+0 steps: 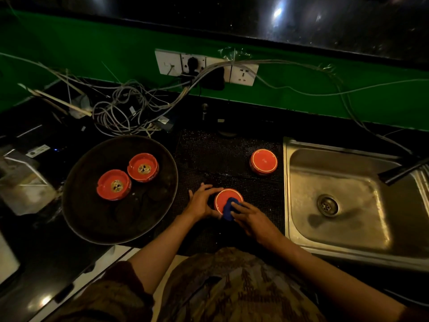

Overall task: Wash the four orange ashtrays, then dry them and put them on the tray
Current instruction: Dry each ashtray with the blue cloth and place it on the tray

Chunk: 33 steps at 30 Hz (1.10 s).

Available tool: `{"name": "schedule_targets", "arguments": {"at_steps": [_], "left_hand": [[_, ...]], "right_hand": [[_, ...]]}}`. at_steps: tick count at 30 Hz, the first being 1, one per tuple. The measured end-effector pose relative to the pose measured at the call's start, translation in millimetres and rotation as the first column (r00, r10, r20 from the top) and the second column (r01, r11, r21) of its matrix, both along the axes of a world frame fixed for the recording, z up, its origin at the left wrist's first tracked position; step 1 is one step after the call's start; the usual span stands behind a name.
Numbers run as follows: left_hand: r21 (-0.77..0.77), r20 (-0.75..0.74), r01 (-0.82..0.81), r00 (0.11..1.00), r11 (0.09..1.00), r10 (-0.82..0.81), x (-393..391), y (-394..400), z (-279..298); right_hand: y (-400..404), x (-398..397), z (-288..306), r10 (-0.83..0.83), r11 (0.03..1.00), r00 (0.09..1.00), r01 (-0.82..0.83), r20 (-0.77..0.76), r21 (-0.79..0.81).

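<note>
- Your left hand (201,201) curls around the left side of an upside-down orange ashtray (224,198), fingers wrapped over its far rim and thumb on the near side, gripping it in place on the black dotted mat (209,149).
- Your right hand (251,217) presses a small blue cloth (229,209) against the ashtray's upturned base; the fingers lie flat and close together on top of the cloth.
- The blue cloth covers the near right part of the base and hangs over its edge.
- A second ashtray (263,161) sits upside down farther back on the same mat, near the left edge of the steel sink (348,228), apart from both hands.
- Two more ashtrays stand right way up on the round dark tray (92,226) at your left: the near one (113,184) and the far one (143,167) are just beside each other, almost touching.
- The tray lies on the black counter just left of the mat.
- A dark tap spout (401,171) reaches over the sink from the right.
- A tangle of grey cables (120,112) lies behind the tray, below the white wall sockets (206,66).
</note>
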<state>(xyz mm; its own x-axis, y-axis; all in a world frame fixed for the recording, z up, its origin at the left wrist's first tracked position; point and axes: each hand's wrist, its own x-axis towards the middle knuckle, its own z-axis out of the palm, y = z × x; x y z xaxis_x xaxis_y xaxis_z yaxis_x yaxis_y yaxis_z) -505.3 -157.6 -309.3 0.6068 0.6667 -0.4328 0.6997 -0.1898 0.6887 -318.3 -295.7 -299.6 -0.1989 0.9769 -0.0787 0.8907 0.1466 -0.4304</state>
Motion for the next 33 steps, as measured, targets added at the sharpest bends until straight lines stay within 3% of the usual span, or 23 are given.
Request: {"name": "schedule_targets", "arguments": {"at_steps": [7,11,14,16,20,23,28,31,33], "left_hand": [[0.006,-0.009,0.003,1.0,1.0,-0.003,1.3,-0.4,5.3],[0.009,-0.036,-0.013,0.999,1.0,0.014,2.8,0.3,1.1],[0.003,-0.03,0.001,1.0,1.0,-0.001,2.4,0.9,-0.8],[0.002,-0.02,-0.001,1.0,1.0,0.001,2.3,0.7,0.0],[0.005,-0.022,0.001,1.0,1.0,-0.001,1.9,-0.1,1.9],[0.016,-0.022,0.002,1.0,1.0,-0.001,2.4,-1.9,5.3],[0.037,-0.062,0.0,0.998,0.999,0.002,4.6,-1.9,6.6],[0.042,-0.055,-0.007,0.998,0.999,0.009,4.9,-3.0,3.8],[0.045,-0.041,-0.011,0.999,0.999,0.013,4.8,-2.5,0.6]], "right_hand": [[29.2,-5.1,12.1,-0.127,0.991,0.988,0.13,0.083,-0.037],[38.3,-31.9,13.7,-0.083,0.989,0.996,0.079,0.028,0.127],[28.7,-36.1,19.1,0.079,0.968,0.995,-0.091,0.061,0.235],[18.4,-27.4,19.6,0.134,0.976,0.986,-0.148,0.095,0.158],[4.6,3.2,13.7,0.072,0.994,0.994,-0.065,0.079,-0.087],[13.9,9.7,11.6,-0.013,0.993,0.988,0.031,0.155,-0.111],[37.2,-8.8,-6.0,-0.103,0.987,0.986,0.118,0.127,-0.111],[26.0,-23.5,5.0,-0.207,0.977,0.978,0.205,-0.016,-0.06],[15.6,-22.8,6.9,-0.211,0.973,0.968,0.195,-0.138,-0.12]]}}
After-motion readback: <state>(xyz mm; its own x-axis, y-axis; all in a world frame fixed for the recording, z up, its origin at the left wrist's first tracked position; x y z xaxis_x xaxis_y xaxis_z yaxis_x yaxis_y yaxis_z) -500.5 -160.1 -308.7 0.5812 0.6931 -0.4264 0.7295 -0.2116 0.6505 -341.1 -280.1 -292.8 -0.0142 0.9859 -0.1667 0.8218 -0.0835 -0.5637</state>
